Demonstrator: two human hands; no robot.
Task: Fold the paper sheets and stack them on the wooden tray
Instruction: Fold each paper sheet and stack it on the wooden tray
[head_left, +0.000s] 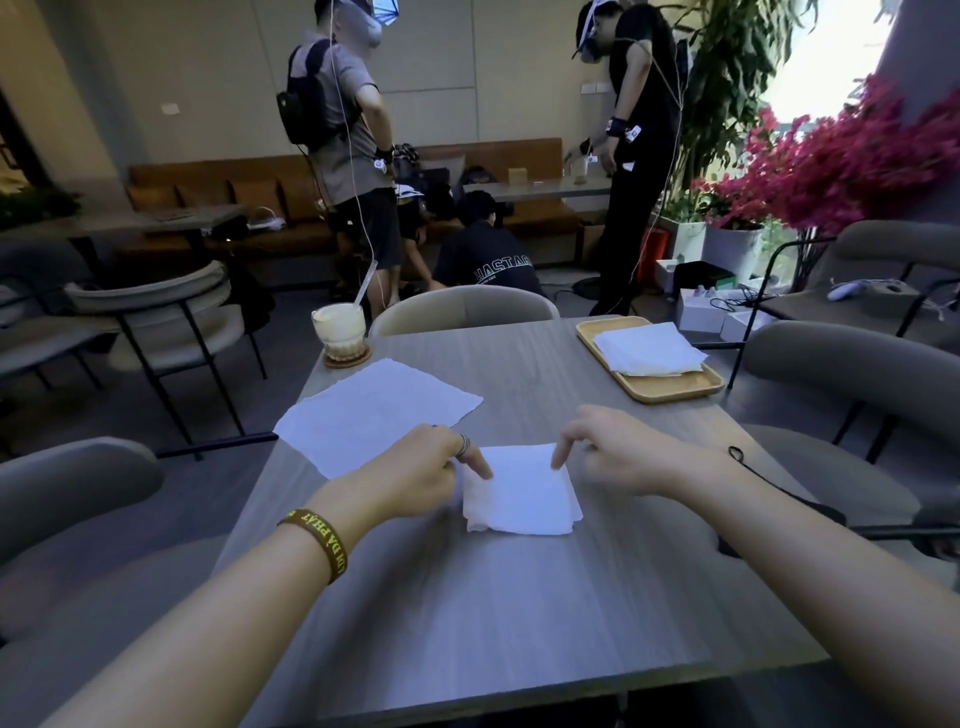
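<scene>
Bench (519, 613), grey wood grain. Folded paper sheet (522, 493) lay flat on it near the front middle, between both hands.

Left hand (426, 475): index finger straight, its tip pressed on the sheet's upper left part; remaining fingers (441, 441) curled narrow at the sheet's left edge. Could not tell whether the thumb pinched that edge. Ring on one finger, brown wristband (317, 540) on the wrist.

Right hand (610, 457): index tip touched the sheet's upper right corner, other fingers loosely bent, holding nothing.

Unfolded sheet (374, 410) lay spread flat to the left, just beyond the left hand, apart from the folded one.

Wooden tray (675, 388) sat at the bench's far right corner, well apart from the hands. Stacked folded sheets (649, 349) lay on it, overhanging its right rim.

Glass of pale drink (337, 325) with a straw stood on a coaster (349, 359) at the far left corner.
</scene>
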